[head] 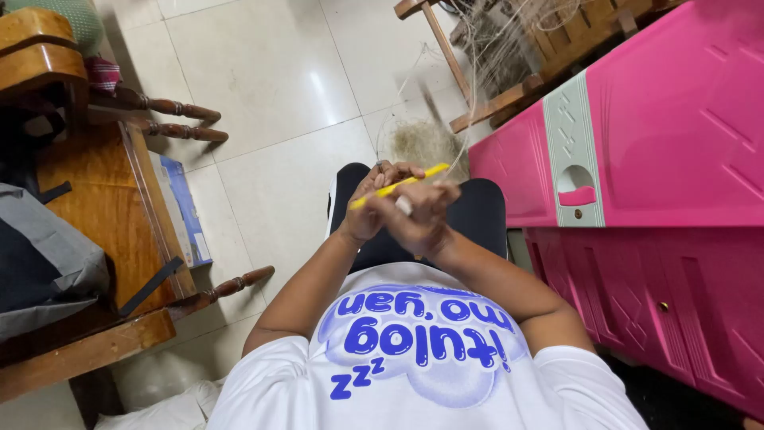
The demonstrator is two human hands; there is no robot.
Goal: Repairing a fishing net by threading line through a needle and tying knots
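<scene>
Both hands meet over the lap: left hand (368,209) and right hand (423,216) clenched around a yellow stick (402,184). Pink cabinet (660,143) close right; open tiled floor (270,87) ahead; wooden chair (103,207) left.

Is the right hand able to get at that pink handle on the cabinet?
Probably yes. The right hand is busy gripping the yellow stick together with the left hand, but nothing stands between it and the pink handle on the cabinet beside it.
</scene>
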